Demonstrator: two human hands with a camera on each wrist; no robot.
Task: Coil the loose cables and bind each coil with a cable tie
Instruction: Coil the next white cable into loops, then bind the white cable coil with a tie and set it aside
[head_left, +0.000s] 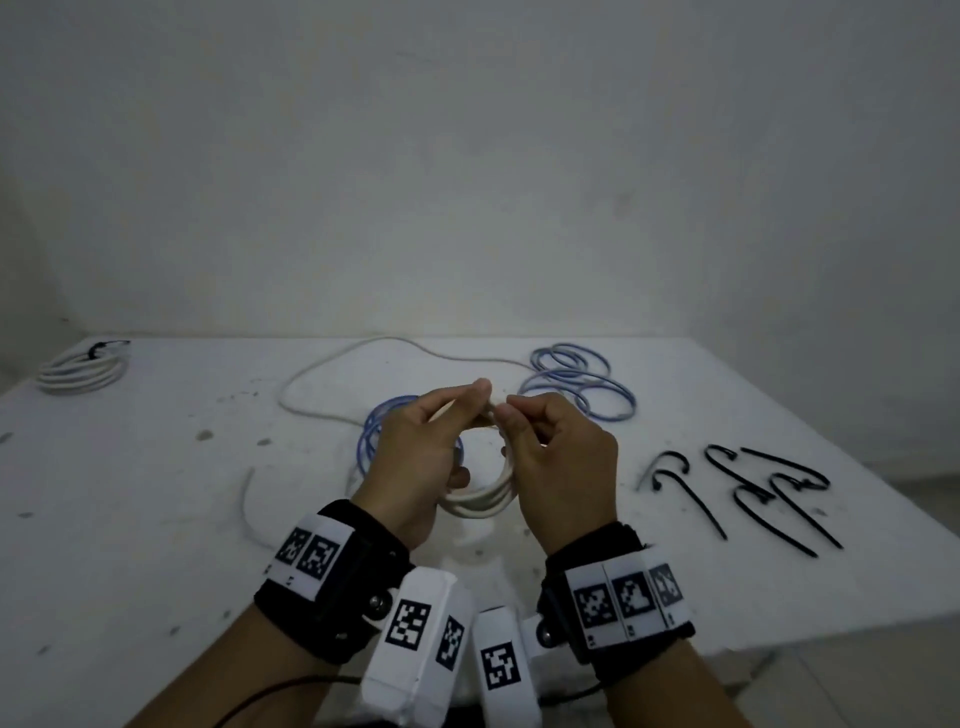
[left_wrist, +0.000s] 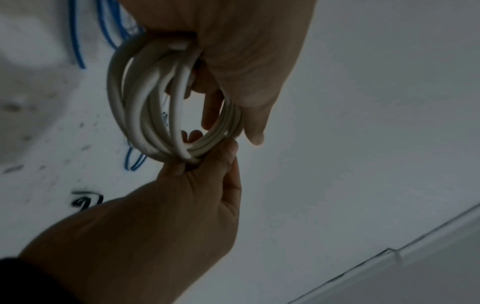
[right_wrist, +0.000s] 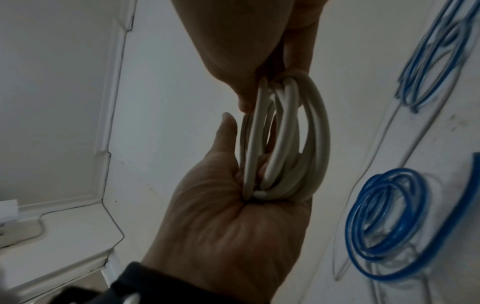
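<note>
At frame centre, above the tabletop, the left hand and right hand both grip the white coil, fingers curled round its smooth, stiff loops. A slackened grip could let them spring apart before a black tie goes on.

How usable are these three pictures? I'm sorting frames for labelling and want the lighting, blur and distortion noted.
Head view: dim, flat light, wide-angle bend at the table edges, white cable coil sharp enough. Left wrist view: dark, the blue cable and table specks smeared by blur. Right wrist view: dim, coil readable, the blue loops soft and streaked.
</note>
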